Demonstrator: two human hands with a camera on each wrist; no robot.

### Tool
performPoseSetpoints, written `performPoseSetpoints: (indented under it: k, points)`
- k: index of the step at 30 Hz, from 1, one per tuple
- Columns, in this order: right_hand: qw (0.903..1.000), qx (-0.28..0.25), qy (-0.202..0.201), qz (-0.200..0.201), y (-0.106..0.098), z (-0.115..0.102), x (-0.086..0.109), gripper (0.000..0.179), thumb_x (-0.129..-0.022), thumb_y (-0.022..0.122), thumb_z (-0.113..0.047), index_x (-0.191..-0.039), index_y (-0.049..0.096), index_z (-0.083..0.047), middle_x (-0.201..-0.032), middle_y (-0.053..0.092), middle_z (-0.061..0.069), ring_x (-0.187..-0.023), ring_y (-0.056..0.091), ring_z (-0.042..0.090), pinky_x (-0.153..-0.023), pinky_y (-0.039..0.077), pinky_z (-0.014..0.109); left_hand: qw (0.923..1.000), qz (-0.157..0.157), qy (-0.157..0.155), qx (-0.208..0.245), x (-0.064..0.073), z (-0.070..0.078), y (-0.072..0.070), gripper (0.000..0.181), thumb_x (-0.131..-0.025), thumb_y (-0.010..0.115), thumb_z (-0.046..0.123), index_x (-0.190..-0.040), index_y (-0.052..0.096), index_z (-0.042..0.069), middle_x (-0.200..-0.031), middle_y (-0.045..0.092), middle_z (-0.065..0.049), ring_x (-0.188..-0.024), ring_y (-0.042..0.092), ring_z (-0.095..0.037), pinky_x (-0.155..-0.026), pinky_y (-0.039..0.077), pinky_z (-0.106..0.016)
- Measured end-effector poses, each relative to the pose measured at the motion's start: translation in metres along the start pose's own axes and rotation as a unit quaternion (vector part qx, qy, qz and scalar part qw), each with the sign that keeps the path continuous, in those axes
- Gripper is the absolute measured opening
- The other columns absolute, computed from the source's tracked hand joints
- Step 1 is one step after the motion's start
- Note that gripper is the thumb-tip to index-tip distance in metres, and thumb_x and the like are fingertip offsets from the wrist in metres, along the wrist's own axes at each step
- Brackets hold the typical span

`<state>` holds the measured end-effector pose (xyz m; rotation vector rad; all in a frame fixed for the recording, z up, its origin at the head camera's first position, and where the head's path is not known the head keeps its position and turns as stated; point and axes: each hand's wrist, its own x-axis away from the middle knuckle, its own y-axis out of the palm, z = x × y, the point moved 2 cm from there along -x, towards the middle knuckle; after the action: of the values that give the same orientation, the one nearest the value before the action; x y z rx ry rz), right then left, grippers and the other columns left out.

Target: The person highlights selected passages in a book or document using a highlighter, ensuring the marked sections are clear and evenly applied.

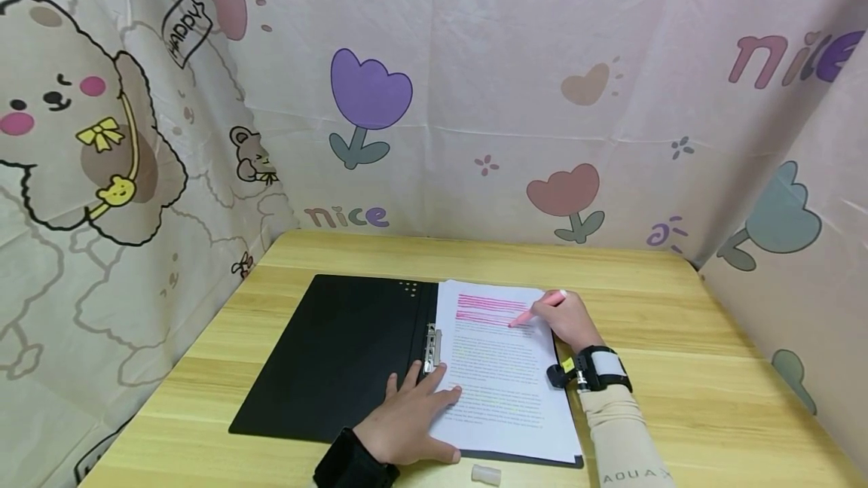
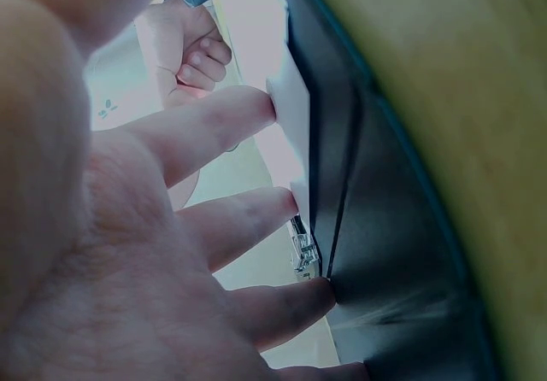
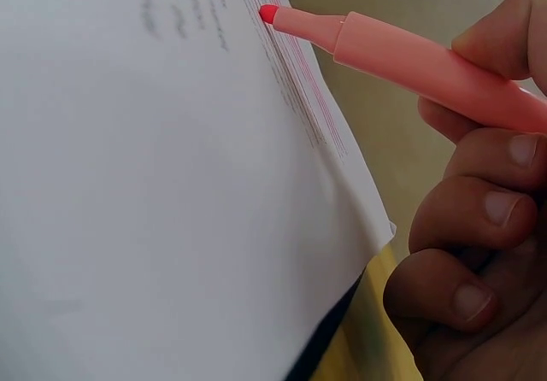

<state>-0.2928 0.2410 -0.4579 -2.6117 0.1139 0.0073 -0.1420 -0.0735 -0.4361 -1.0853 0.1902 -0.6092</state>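
Highlighting a printed page in an open black folder.

Gripped a pink highlighter (image 1: pixel 537 309) in curled fingers of the right hand (image 1: pixel 568 320), tip on the pink-marked lines near the top of the page (image 1: pixel 502 375). Pressed the left hand (image 1: pixel 410 420) flat, fingers straight and spread, on the page's lower left edge beside the metal clip (image 1: pixel 432 347). Lay open on the wooden table (image 1: pixel 712 367), the folder (image 1: pixel 339 356); just beyond its near edge, a small clear cap (image 1: pixel 486 474).

A light wooden table (image 1: pixel 712 367) stands in a nook hung on three sides with pale printed cloth (image 1: pixel 475 81). The cloth shows tulips, small hearts, the word "nice" and, at left, a cartoon dog. The light is soft and even.
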Motion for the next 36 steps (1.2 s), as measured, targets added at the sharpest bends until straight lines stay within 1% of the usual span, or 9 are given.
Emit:
performPoseSetpoints:
  k: [6, 10, 13, 15, 18, 21, 23, 31, 36]
  points:
    - [1.0000, -0.006, 0.006, -0.004, -0.0015, 0.0007, 0.0011, 0.036, -0.090, 0.067, -0.023, -0.066, 0.063, 0.004, -0.092, 0.057, 0.011, -0.060, 0.043, 0.023, -0.048, 0.027, 0.026, 1.0000, 0.000, 0.000, 0.000, -0.0003, -0.0002, -0.0009, 0.081, -0.082, 0.082, 0.056, -0.151, 0.056, 0.022, -0.166, 0.034, -0.014, -0.153, 0.019, -0.052, -0.111, 0.019, -0.080]
    - [1.0000, -0.004, 0.009, -0.002, -0.0019, 0.0021, 0.0009, 0.037, -0.090, 0.067, -0.023, -0.065, 0.062, 0.004, -0.085, 0.051, 0.009, -0.057, 0.041, 0.022, -0.048, 0.027, 0.026, 1.0000, -0.001, -0.003, 0.001, 0.0000, 0.0002, -0.0007, 0.081, -0.082, 0.082, 0.057, -0.151, 0.056, 0.023, -0.166, 0.034, -0.013, -0.153, 0.018, -0.051, -0.112, 0.019, -0.079]
    - [1.0000, 0.001, 0.007, -0.002, -0.0024, 0.0032, 0.0003, 0.037, -0.090, 0.067, -0.023, -0.065, 0.064, 0.004, -0.083, 0.049, 0.009, -0.056, 0.041, 0.022, -0.048, 0.027, 0.026, 1.0000, -0.001, -0.003, 0.000, -0.0003, 0.0002, -0.0002, 0.081, -0.082, 0.081, 0.057, -0.152, 0.055, 0.024, -0.167, 0.033, -0.013, -0.153, 0.018, -0.050, -0.113, 0.019, -0.078]
    - [1.0000, 0.002, 0.006, -0.003, -0.0026, 0.0038, 0.0000, 0.037, -0.091, 0.067, -0.023, -0.065, 0.065, 0.004, -0.088, 0.053, 0.010, -0.057, 0.042, 0.022, -0.048, 0.028, 0.025, 1.0000, 0.000, -0.002, -0.001, -0.0005, 0.0000, -0.0001, 0.081, -0.082, 0.082, 0.057, -0.151, 0.055, 0.023, -0.167, 0.033, -0.013, -0.153, 0.018, -0.051, -0.112, 0.019, -0.078]
    - [1.0000, 0.000, 0.003, -0.005, -0.0028, 0.0042, 0.0001, 0.036, -0.091, 0.066, -0.021, -0.066, 0.064, 0.004, -0.099, 0.059, 0.012, -0.057, 0.042, 0.022, -0.047, 0.027, 0.025, 1.0000, 0.001, -0.002, 0.000, -0.0005, -0.0004, 0.0001, 0.081, -0.082, 0.082, 0.056, -0.151, 0.056, 0.023, -0.166, 0.034, -0.013, -0.153, 0.019, -0.051, -0.112, 0.019, -0.079]
    - [1.0000, -0.003, 0.002, -0.005, -0.0031, 0.0045, 0.0000, 0.035, -0.091, 0.066, -0.020, -0.066, 0.064, 0.004, -0.105, 0.061, 0.013, -0.057, 0.042, 0.022, -0.046, 0.027, 0.025, 1.0000, 0.000, -0.004, 0.003, -0.0008, -0.0008, 0.0002, 0.081, -0.082, 0.082, 0.056, -0.151, 0.056, 0.023, -0.167, 0.033, -0.013, -0.153, 0.018, -0.051, -0.112, 0.018, -0.079]
    - [1.0000, -0.005, 0.003, -0.005, -0.0036, 0.0046, 0.0001, 0.034, -0.091, 0.066, -0.020, -0.066, 0.065, 0.004, -0.105, 0.061, 0.013, -0.056, 0.041, 0.022, -0.046, 0.027, 0.025, 1.0000, 0.000, -0.004, 0.005, -0.0011, -0.0008, 0.0005, 0.081, -0.082, 0.083, 0.055, -0.151, 0.056, 0.023, -0.167, 0.033, -0.013, -0.153, 0.018, -0.051, -0.112, 0.018, -0.079]
    - [0.9999, 0.005, 0.015, 0.004, -0.0076, 0.0042, 0.0001, 0.028, -0.090, 0.067, -0.023, -0.074, 0.074, -0.001, -0.107, 0.061, 0.013, -0.066, 0.047, 0.024, -0.050, 0.030, 0.026, 1.0000, 0.000, -0.004, 0.004, -0.0013, -0.0001, 0.0007, 0.081, -0.082, 0.082, 0.057, -0.152, 0.055, 0.024, -0.167, 0.033, -0.013, -0.154, 0.017, -0.050, -0.113, 0.018, -0.078]
    - [0.9999, 0.008, 0.014, -0.002, -0.0093, 0.0051, 0.0004, 0.028, -0.091, 0.066, -0.023, -0.075, 0.077, -0.003, -0.101, 0.060, 0.012, -0.064, 0.046, 0.024, -0.050, 0.029, 0.026, 1.0000, -0.004, -0.005, 0.005, -0.0014, -0.0011, 0.0012, 0.082, -0.082, 0.081, 0.058, -0.152, 0.054, 0.024, -0.168, 0.032, -0.012, -0.154, 0.016, -0.050, -0.114, 0.017, -0.077]
